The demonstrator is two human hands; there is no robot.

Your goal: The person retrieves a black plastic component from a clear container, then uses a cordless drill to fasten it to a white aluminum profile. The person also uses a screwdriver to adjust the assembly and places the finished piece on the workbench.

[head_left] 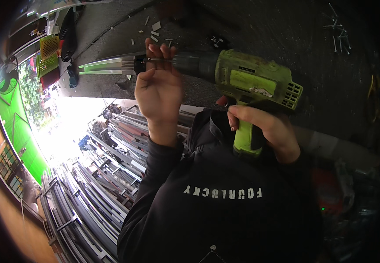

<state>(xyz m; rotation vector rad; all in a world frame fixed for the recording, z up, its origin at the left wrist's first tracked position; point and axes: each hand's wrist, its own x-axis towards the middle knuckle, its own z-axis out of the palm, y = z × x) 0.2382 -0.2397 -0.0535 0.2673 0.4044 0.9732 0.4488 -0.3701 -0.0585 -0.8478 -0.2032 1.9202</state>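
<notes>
My right hand (266,127) is wrapped round the grip of a lime-green cordless drill (260,79), its black chuck (194,64) pointing left. A thin bit runs from the chuck toward a black end piece (140,64) on a pale, shiny metal profile (106,65). My left hand (161,90) is closed round that end, thumb in front and fingers behind. Just how the fingers grip it is partly hidden, and whether the bit touches the black piece I cannot tell.
Small offcuts (155,26) and a black fitting (218,41) lie on the dark bench (111,22). Several loose screws (341,39) are at the far right. Long metal profiles (80,206) fill racks at the lower left. Yellow and red baskets (48,48) stand at the far left.
</notes>
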